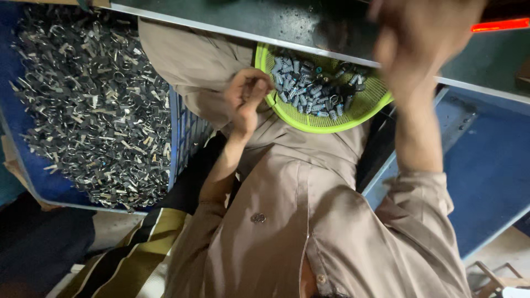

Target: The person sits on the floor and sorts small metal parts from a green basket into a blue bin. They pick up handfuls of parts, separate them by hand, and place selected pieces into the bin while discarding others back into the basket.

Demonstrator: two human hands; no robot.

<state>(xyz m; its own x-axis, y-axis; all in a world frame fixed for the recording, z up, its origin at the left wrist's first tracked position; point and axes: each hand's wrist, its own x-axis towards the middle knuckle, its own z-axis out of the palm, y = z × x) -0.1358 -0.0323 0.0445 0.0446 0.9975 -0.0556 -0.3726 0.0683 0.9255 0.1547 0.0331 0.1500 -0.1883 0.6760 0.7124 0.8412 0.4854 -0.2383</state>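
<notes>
Hundreds of small grey metal clips (pixel 94 105) lie heaped in a blue tray (pixel 55 185) that fills the left side, its lower edge toward the floor. A dark green bench top (pixel 221 16) with a pale metal edge runs across the top. A green mesh basket (pixel 314 124) rests on the person's beige-clothed lap against that edge, with small grey and blue parts (pixel 314 88) inside. The left hand (pixel 247 96) is at the basket's left rim, fingers curled tight, pinching something too small to tell. The right hand (pixel 422 44) hangs blurred above the basket's right rim; its grip cannot be told.
</notes>
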